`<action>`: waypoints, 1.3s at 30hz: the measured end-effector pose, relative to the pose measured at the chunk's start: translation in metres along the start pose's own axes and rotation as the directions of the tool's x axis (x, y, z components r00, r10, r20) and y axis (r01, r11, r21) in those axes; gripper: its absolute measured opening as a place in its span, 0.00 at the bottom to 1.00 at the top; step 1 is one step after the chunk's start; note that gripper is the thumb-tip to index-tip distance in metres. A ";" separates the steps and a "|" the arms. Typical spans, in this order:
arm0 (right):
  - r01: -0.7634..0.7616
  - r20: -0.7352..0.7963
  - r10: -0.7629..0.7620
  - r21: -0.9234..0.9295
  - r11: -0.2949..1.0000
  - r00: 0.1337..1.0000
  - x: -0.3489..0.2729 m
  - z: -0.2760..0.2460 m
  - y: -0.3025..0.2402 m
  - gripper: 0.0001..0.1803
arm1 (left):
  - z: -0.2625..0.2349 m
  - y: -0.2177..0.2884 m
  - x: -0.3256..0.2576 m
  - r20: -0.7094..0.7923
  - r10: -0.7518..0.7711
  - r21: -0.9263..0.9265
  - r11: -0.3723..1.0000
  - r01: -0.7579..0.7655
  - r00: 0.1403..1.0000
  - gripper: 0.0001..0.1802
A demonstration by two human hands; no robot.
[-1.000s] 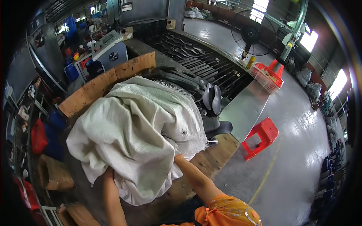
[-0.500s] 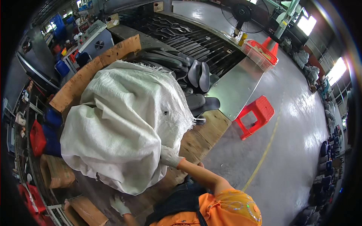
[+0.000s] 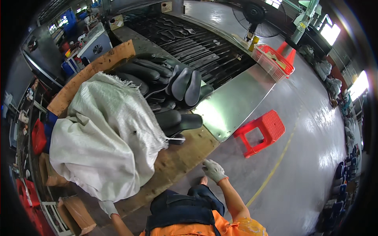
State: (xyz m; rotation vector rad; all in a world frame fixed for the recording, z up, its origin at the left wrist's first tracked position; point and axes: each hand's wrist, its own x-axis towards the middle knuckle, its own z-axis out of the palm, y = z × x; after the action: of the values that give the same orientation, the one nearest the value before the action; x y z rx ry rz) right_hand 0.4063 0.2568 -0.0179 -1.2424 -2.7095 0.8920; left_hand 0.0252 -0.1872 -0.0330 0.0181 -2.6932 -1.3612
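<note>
A large white woven sack (image 3: 106, 145) with a frayed edge lies draped over a heap on the left of the wooden table (image 3: 185, 153). My left hand (image 3: 108, 207), in a pale knit glove, touches the sack's lower edge; the cloth hides its fingers. My right hand (image 3: 214, 170), gloved alike, hangs just off the table's front edge, fingers apart and holding nothing. Beyond the sack, black shoe soles (image 3: 193, 88) are piled beside the frayed edge. A pair of dark soles (image 3: 179, 122) lies closest to the bare wood.
A brown board (image 3: 92, 74) stands behind the sack. Farther back, a slatted conveyor (image 3: 197, 51) carries more soles, with a metal plate (image 3: 232, 106) at its near end. To the right are a red stool (image 3: 264, 133), a red basket (image 3: 271, 59) and a fan (image 3: 256, 17). Cardboard boxes (image 3: 76, 216) sit at lower left.
My right hand has let go of the sack and moved right, off the table. The sack has shifted left, showing more soles. My left hand has come up to its lower edge. The view has shifted.
</note>
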 end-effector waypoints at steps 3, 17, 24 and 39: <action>-0.072 0.025 0.072 0.012 0.997 0.997 0.000 -0.044 0.046 0.15 | 0.025 0.074 -0.050 -0.087 -0.055 -0.051 0.997 0.051 0.995 0.17; 0.204 0.009 -0.204 -0.071 0.976 0.979 0.193 -0.196 0.103 0.21 | 0.269 0.329 -0.274 0.721 -0.037 -0.412 0.779 0.472 0.691 0.08; 0.450 0.172 -0.423 -0.172 0.876 0.890 0.296 -0.230 0.083 0.28 | 0.408 0.365 -0.301 0.970 0.034 -0.225 0.499 0.837 0.240 0.21; 0.804 0.350 -0.726 -0.308 0.508 0.592 0.531 -0.263 -0.037 0.48 | 0.573 0.419 -0.244 0.850 -0.272 -0.504 -0.171 0.846 0.451 0.05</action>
State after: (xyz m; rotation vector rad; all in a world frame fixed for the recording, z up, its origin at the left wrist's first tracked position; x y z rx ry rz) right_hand 0.0864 0.7394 0.1136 0.2000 -3.1762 0.2598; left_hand 0.2201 0.5374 -0.0591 1.1687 -1.1540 -3.5619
